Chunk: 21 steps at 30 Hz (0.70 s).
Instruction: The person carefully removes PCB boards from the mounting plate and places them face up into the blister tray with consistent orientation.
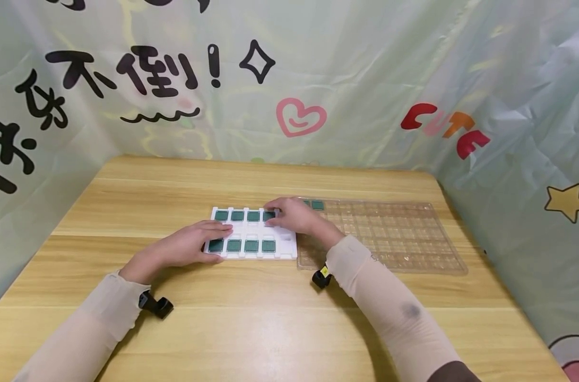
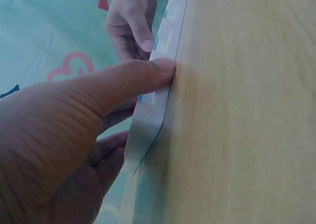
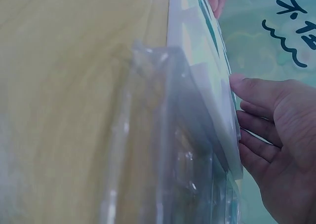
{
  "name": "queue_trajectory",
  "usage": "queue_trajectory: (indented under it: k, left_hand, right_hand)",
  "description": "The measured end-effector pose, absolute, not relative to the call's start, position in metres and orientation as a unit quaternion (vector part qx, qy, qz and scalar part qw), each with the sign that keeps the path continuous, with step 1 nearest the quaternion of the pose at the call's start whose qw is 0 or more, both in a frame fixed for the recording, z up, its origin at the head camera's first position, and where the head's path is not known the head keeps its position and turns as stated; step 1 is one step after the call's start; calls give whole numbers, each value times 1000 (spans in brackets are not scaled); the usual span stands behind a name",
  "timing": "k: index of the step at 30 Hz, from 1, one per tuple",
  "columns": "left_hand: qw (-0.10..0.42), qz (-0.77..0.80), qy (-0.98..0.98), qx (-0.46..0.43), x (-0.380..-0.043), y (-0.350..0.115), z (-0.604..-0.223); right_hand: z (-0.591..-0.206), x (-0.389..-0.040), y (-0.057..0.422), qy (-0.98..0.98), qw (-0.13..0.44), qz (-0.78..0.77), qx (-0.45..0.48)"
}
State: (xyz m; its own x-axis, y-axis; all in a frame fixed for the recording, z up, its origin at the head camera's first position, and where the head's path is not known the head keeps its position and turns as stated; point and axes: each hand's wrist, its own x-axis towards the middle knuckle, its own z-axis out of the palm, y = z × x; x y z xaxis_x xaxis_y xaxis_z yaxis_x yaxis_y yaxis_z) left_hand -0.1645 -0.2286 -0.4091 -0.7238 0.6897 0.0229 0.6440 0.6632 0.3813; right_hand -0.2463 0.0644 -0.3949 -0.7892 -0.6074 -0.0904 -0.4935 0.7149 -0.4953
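Sleeves (image 1: 399,302), pale, one pair, a black wrist camera (image 1: 161,307) at each cuff; below, worktop (image 1: 213,339), wood-grained. Left hand (image 1: 189,245): gripping the left end of a white tray (image 1: 249,228), thumb against its near edge. Near-row green chips (image 1: 251,246): four, seated in the tray. Right hand (image 1: 299,216): thumb and forefinger either side of the fourth chip (image 1: 268,216) of the far row; whether pinching it, cannot tell. Clear tray (image 1: 389,233), compartmented: just beside the white one, at right; two chips, far-left corner. Curtain (image 1: 361,69), printed: behind.
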Motion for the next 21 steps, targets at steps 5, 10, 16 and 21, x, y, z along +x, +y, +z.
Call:
queue_trajectory:
  k: [5,10,16,21]
  left_hand:
    - [62,182,910,367,-165,-228,-409]
    - [66,181,912,363,-165,-228,-409]
    - [67,182,911,364,-166,-229,-408]
    - [70,184,911,362,-166,-228,-408]
  right_hand:
    - [-396,-247,60,921,110,-207,-311]
    - [-397,-247,57,927,94,-173,-320]
    - [-398,-246,54,933,84,-164,-310]
    - [-397,-244,53,936,80,-154,-305]
